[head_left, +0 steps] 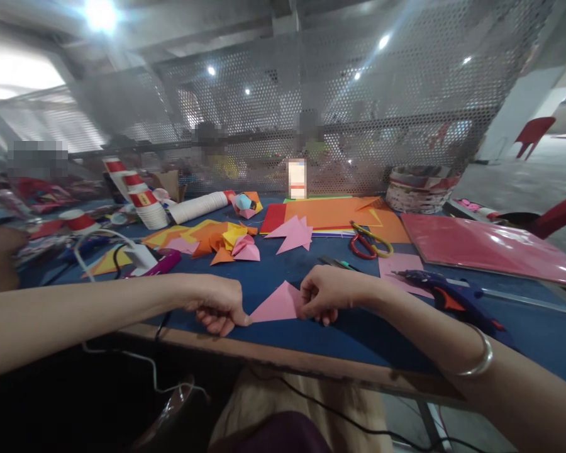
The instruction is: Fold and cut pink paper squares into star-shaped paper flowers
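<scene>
Dark purple cloth [287, 434] is closest to the camera, bulging in at the bottom edge. Up on the blue tabletop [273, 343], near its front edge, sits a pink paper triangle [278, 305], held between two hands. The left hand [221, 305] has its lower left corner pinched at the thumb tip, fingers curled under. The right hand [323, 292] is clamped on the right corner, partly covering it, so exactly which fingers press there is hard to tell. The top point is free.

Handling-wise, it's probably next to weightless: thin, bendy, crisp enough to keep a crease, not very slippery, but easy to crumple or tear if yanked. Best hold is honestly what's shown, a light pinch at the two bottom corners.

Just past it are loose pink paper pieces [292, 236], then red-and-yellow-handled scissors [365, 236] by an orange paper sheet [327, 212]. Off to the right is a dark blue glue gun [436, 283] with an orange trigger.

Writing? Pretty much nothing readable. The red-and-white paper cups [146, 201] have a small mark on a red band, too blurry to make out. No brand legible on the glue gun either.
</scene>
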Tool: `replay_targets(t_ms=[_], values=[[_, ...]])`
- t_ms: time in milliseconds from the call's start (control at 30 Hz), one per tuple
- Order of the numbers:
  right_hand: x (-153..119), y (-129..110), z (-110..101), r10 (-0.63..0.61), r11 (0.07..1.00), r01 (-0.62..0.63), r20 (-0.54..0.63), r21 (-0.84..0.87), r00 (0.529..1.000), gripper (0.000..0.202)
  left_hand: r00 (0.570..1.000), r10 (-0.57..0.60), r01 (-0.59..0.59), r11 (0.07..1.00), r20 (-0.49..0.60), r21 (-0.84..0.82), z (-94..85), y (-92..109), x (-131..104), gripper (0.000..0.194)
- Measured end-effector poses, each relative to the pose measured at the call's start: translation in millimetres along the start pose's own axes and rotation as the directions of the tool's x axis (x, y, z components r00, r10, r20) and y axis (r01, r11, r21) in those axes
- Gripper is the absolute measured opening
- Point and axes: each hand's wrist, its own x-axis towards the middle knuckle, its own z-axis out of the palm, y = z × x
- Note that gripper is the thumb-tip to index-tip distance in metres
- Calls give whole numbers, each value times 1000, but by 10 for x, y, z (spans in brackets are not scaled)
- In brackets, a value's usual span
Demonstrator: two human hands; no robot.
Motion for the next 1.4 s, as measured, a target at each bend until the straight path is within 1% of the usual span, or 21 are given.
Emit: replay_targets(t_ms=[100,333,433,500,567,633,700,733,800,867,1000,1167,1267,1400], values=[[-4,-4,4,-14,999,15,-27,35,1000,8,1000,11,-11,1000,-4,-11,-1,-92,8,31],[-5,-10,0,-18,998,20,-35,55,999,9,997,81,-81,996,-16,-42,18,-299,75,35],[-11,-14,7,-27,999,29,-32,46,999,9,988,151,-153,985,-32,-76,-40,-335,38,42],[-21,-17,15,-35,999,36,-34,32,999,9,971,223,-232,966,-87,-115,-105,-338,0,45],[-38,-25,16,-44,999,45,-45,11,998,9,935,304,-332,931,-183,-151,-166,-318,-22,45],[-57,-40,1,-61,998,60,-73,-24,995,12,886,375,-428,889,-274,-166,-204,-276,-11,42],[-72,-61,-29,-92,994,81,-152,-77,984,16,840,433,-501,851,-327,-161,-219,-218,32,38],[-75,-71,-46,-112,990,90,-212,-112,971,18,821,458,-529,834,-340,-155,-221,-186,61,35],[-71,-88,-70,-152,977,90,-342,-192,927,18,789,501,-575,807,-356,-137,-230,-122,121,28],[-58,-99,-67,-178,962,66,-426,-265,887,16,760,535,-610,784,-371,-119,-255,-62,169,24],[-20,-127,24,-175,936,-5,-479,-351,860,22,695,585,-670,738,-417,-81,-355,26,214,22],[51,-201,167,-170,915,-70,-538,-397,826,32,625,620,-730,679,-474,-74,-457,82,279,23],[95,-231,232,-163,912,-91,-557,-399,815,34,587,628,-766,635,-511,-99,-452,92,357,22],[135,-249,283,-145,914,-115,-578,-389,803,36,531,642,-816,564,-553,-128,-393,64,465,22]])
